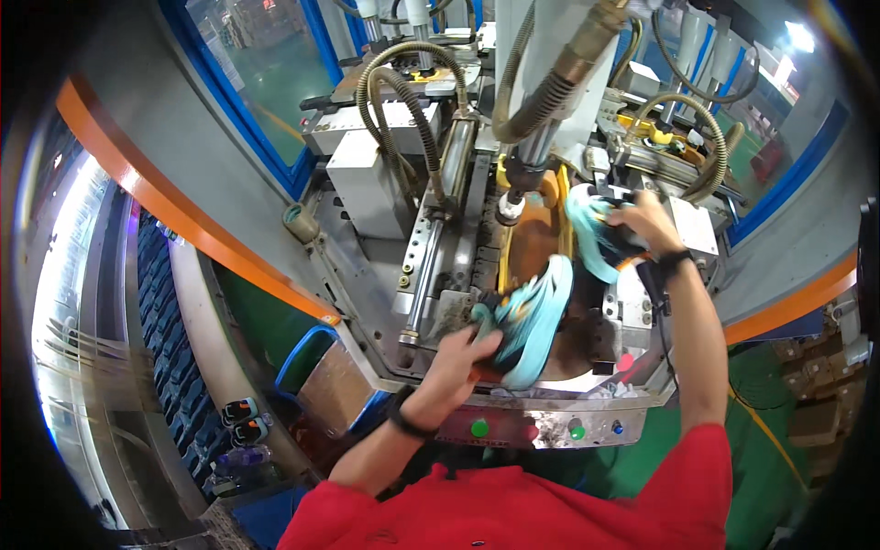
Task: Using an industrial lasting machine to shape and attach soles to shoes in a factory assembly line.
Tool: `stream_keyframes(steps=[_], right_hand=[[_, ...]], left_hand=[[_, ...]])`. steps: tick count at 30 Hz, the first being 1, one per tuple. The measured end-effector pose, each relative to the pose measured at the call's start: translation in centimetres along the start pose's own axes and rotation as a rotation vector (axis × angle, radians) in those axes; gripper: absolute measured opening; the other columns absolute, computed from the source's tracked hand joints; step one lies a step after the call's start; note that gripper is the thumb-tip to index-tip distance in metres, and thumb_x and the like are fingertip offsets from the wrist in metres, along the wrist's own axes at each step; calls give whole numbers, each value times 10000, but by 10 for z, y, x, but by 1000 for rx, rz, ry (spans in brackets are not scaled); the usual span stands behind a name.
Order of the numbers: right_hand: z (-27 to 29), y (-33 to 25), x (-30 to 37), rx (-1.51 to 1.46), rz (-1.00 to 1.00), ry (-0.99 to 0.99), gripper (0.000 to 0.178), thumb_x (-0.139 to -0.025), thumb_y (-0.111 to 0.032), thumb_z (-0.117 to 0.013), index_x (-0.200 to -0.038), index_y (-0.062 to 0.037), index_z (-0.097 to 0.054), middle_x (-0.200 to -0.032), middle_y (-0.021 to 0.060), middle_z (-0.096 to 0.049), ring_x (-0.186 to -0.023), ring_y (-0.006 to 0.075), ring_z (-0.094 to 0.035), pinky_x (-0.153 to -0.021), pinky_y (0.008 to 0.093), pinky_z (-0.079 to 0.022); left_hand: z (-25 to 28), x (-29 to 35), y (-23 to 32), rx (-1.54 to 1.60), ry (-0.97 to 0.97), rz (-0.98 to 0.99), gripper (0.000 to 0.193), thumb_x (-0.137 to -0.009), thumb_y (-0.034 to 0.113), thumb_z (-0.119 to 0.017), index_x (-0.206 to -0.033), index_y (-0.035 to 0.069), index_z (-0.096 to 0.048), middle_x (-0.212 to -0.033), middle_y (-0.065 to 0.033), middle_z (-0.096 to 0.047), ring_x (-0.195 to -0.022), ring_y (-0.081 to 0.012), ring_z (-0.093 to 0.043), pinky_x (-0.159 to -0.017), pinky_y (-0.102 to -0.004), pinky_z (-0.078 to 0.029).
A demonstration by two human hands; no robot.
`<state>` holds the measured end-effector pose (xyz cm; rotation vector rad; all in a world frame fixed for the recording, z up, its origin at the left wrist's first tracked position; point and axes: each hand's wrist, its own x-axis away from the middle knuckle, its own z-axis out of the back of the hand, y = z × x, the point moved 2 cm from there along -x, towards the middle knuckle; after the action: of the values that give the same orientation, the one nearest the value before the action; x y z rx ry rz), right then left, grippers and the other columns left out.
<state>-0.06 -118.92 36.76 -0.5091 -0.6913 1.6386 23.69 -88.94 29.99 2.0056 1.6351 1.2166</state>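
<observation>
My left hand (447, 374) grips a black shoe with a thick turquoise sole (547, 316) at its near left side. The shoe is tilted, sole toward the right, over the front of the machine bed, and slightly blurred. Farther off and to the right, my right hand (647, 223) has its fingers closed on a second shoe of the same kind (591, 240), its turquoise sole facing left. Between and beyond the shoes lies a yellow-edged mould tray (532, 243), with a vertical press rod (527, 174) coming down over it. Both wrists wear black bands.
Metal cylinders (431, 275) and a white block (367, 183) stand left of the tray, with hoses (403, 69) arching above. A control panel with coloured buttons (550, 429) runs along the front edge. Orange-edged guards (183, 220) flank the machine. A blue bin (316, 376) is at lower left.
</observation>
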Motion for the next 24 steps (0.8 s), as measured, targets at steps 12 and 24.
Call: stream_keyframes(steps=[12,24], right_hand=[[-217,-5,-57,350,-42,93,405,-803,-191,-630,-1081,36,-442,-973,259,-680,-934,391,-677,-790,465,-546],[-274,9,306,-184,760,-231,181,-791,-134,-655,-945,-50,-610,-908,143,-605,-814,322,-634,-697,400,-534]], left_hand=[[112,272,-57,174,724,-659,327,-999,247,-495,-1220,7,-521,-1194,-104,-587,-1115,-233,-583,-934,-407,-502],[89,285,-112,319,516,-881,583,-982,476,-457,-1428,102,-415,-1367,-109,-539,-1227,-327,-531,-1038,-509,-420]])
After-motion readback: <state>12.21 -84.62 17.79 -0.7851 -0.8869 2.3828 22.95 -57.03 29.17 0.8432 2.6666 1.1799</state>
